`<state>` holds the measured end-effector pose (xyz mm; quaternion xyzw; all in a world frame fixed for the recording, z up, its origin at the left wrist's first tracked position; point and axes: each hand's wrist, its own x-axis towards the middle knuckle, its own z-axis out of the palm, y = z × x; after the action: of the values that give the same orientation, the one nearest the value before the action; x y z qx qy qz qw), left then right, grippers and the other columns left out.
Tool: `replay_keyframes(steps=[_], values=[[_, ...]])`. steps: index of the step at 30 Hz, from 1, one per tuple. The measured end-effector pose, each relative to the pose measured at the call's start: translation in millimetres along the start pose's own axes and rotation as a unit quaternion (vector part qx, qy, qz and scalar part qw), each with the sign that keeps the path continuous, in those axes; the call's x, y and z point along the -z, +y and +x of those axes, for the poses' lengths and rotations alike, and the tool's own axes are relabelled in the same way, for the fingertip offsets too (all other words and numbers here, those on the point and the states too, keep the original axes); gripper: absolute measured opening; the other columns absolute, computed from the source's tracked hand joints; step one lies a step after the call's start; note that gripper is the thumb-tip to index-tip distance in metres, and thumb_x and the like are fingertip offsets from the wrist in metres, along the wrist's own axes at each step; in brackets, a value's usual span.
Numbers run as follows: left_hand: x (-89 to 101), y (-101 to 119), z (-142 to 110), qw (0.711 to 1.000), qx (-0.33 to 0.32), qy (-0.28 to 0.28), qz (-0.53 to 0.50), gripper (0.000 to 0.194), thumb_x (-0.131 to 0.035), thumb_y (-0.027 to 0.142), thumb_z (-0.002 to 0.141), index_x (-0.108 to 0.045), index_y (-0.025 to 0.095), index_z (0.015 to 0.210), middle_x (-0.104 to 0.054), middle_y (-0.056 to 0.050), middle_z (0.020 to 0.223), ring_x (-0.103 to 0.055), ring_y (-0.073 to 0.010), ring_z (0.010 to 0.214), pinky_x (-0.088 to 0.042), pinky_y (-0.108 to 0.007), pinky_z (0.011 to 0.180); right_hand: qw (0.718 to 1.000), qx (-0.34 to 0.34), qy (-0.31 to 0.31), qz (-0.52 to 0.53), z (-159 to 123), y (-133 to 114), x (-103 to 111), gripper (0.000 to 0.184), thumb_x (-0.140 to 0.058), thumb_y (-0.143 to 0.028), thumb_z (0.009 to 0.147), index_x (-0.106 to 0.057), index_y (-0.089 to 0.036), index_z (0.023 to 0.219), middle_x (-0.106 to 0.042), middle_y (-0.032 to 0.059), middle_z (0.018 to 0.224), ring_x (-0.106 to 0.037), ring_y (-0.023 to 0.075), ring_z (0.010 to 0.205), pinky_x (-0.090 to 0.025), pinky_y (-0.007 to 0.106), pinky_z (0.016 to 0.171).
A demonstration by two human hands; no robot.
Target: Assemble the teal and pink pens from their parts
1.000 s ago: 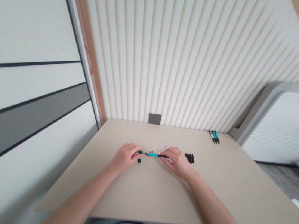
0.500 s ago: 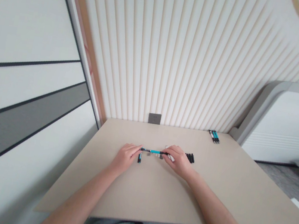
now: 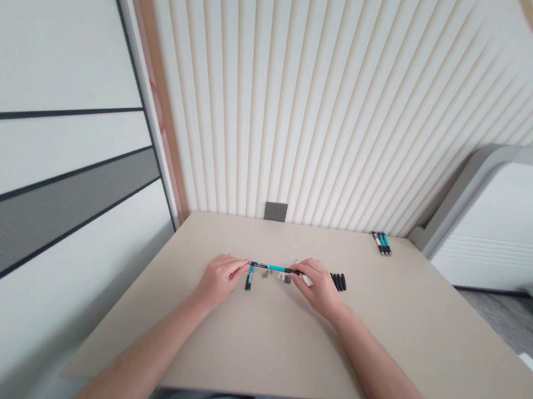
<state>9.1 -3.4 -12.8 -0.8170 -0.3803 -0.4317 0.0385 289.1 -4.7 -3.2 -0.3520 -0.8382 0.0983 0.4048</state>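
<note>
A blue and black pen (image 3: pixel 276 268) lies crosswise between my two hands, just above the table. My left hand (image 3: pixel 222 278) pinches its left end with the fingertips. At the other end, the black part of the pen is gripped by my right hand (image 3: pixel 317 286). Under the pen's left end lies a short blue and black pen barrel (image 3: pixel 249 279), pointing toward me. Several small metal and clear parts (image 3: pixel 287 279) rest on the table just under the pen; they are too small to make out. Several black tube-like pieces (image 3: pixel 338 282) lie in a row beside my right hand.
The beige table (image 3: pixel 263 347) reaches back to a ribbed white wall with a dark socket (image 3: pixel 275 212). Several pens (image 3: pixel 381 243) lie at the table's back right. A white cabinet (image 3: pixel 37 244) borders the left side, and a headboard (image 3: pixel 511 218) stands on the right.
My left hand has shifted very slightly left, and the left end of the pen has risen a little, showing more of the barrel below. My right hand has stayed nearly still.
</note>
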Motion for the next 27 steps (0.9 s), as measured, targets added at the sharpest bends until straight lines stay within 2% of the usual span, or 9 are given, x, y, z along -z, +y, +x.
replay_keyframes(steps=[7,11,15,19,27], values=[[-5.5,2.4,-2.6,0.999,-0.025,-0.037,0.022,0.019,-0.052,0.022,0.094,-0.068,0.016,0.102,-0.073,-0.009,0.087,-0.067,-0.019,0.078,-0.051,-0.036,0.077,1.0,-0.008,0.018,0.001,-1.7,3.8,-3.8,0.017,-0.054,-0.029,0.093,-0.066,-0.021,0.102,-0.067,0.0081,0.09,-0.061,0.0205,0.084,-0.049,0.036,0.078],[-4.0,3.3,-2.8,0.997,-0.039,-0.058,0.04,0.021,-0.049,0.022,0.095,-0.068,0.015,0.103,-0.072,-0.01,0.086,-0.066,-0.0196,0.079,-0.052,-0.037,0.079,1.0,-0.014,0.008,-0.001,-2.4,3.3,-7.9,0.016,-0.054,-0.028,0.093,-0.067,-0.02,0.1,-0.067,0.0077,0.089,-0.061,0.0204,0.083,-0.049,0.036,0.077],[-0.1,5.7,0.4,0.998,-0.02,-0.045,0.05,0.024,-0.05,0.024,0.095,-0.066,0.015,0.11,-0.072,-0.011,0.091,-0.066,-0.0207,0.082,-0.052,-0.038,0.079,1.0,-0.018,0.006,0.015,-0.7,-0.6,-8.4,0.017,-0.054,-0.029,0.094,-0.067,-0.021,0.1,-0.067,0.0076,0.088,-0.061,0.0204,0.083,-0.05,0.036,0.077],[1.7,7.9,3.0,0.999,0.012,-0.014,0.046,0.024,-0.05,0.025,0.095,-0.067,0.015,0.109,-0.072,-0.01,0.086,-0.066,-0.0202,0.078,-0.053,-0.037,0.075,0.999,-0.025,0.018,0.026,1.2,-3.9,-5.9,0.019,-0.053,-0.031,0.094,-0.067,-0.021,0.101,-0.067,0.0081,0.09,-0.062,0.0209,0.084,-0.05,0.036,0.078],[-1.2,6.0,0.9,0.998,-0.02,-0.045,0.043,0.023,-0.05,0.023,0.094,-0.067,0.015,0.108,-0.072,-0.01,0.086,-0.066,-0.0207,0.079,-0.052,-0.038,0.079,0.999,-0.028,0.011,0.033,-0.4,-0.7,-11.0,0.018,-0.053,-0.031,0.094,-0.068,-0.021,0.099,-0.067,0.0075,0.087,-0.061,0.0199,0.082,-0.05,0.035,0.075]])
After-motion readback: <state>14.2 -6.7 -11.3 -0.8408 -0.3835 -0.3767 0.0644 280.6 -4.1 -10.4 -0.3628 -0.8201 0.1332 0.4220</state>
